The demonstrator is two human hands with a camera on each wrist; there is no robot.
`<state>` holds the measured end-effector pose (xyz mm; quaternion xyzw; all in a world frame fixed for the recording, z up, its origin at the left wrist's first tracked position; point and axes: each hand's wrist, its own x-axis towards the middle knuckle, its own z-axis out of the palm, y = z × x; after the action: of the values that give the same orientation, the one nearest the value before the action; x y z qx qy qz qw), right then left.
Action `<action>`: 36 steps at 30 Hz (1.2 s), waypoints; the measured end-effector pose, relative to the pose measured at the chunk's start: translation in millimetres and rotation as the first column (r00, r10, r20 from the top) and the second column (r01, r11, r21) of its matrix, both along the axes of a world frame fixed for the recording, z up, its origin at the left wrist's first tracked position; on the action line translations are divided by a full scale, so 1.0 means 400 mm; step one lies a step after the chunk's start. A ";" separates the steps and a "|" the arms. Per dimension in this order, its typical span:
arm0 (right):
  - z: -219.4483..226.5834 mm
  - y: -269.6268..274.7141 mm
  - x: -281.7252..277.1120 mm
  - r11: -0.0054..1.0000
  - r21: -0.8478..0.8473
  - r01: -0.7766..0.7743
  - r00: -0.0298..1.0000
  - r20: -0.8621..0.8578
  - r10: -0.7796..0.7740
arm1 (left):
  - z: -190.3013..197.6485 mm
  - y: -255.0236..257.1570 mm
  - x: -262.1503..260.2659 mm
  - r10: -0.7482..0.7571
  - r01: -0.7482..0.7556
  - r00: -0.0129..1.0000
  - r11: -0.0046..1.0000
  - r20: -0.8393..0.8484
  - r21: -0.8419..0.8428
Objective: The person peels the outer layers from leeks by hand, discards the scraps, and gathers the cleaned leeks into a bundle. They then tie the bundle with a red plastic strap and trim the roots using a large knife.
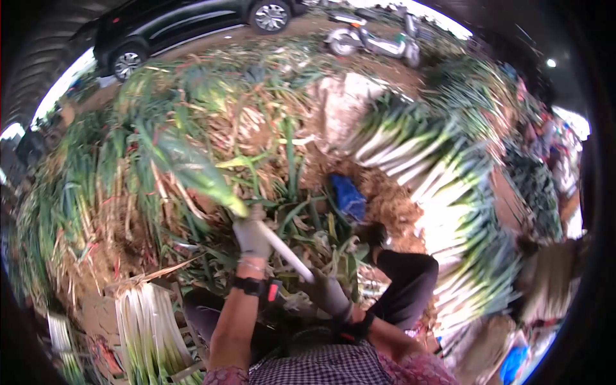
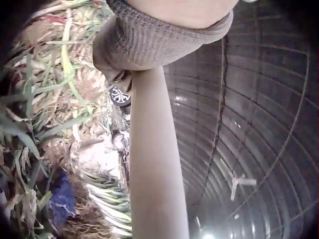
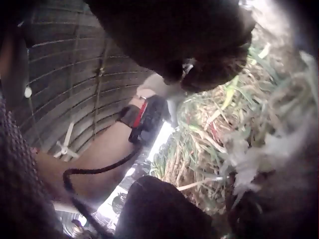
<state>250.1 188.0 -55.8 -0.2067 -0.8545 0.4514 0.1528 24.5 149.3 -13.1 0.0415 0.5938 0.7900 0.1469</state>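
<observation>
A long leek (image 1: 287,252) slants across the person's lap, its green leaves (image 1: 205,179) pointing up and left and its white shaft bare. Around the shaft, just below the leaves, the gloved left hand (image 1: 252,237) grips it. The gloved right hand (image 1: 328,296) holds the white lower end close to the body. In the left wrist view the pale shaft (image 2: 157,164) runs down from the grey glove (image 2: 144,42). The right wrist view shows the right glove (image 3: 199,50) dark, hiding the leek's end. Loose leaves and peelings (image 1: 308,234) lie below both hands.
Uncleaned leeks (image 1: 115,173) are heaped at the left and front. Rows of white-stemmed leeks (image 1: 449,212) curve along the right. A bundle of leeks (image 1: 144,327) stands in a rack at lower left. Blue plastic (image 1: 348,196) lies ahead; a car (image 1: 192,25) and scooter (image 1: 375,42) stand beyond.
</observation>
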 end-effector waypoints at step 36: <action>0.107 0.998 -0.272 0.812 -0.558 0.174 0.870 -0.298 -0.392 | 0.094 0.384 0.060 -0.644 0.508 0.715 0.746 -0.273 -0.431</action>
<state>141.4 587.1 -13.0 -0.2707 -0.6115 0.6663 0.3300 48.4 302.7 24.5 0.3645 0.6885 0.5670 0.2675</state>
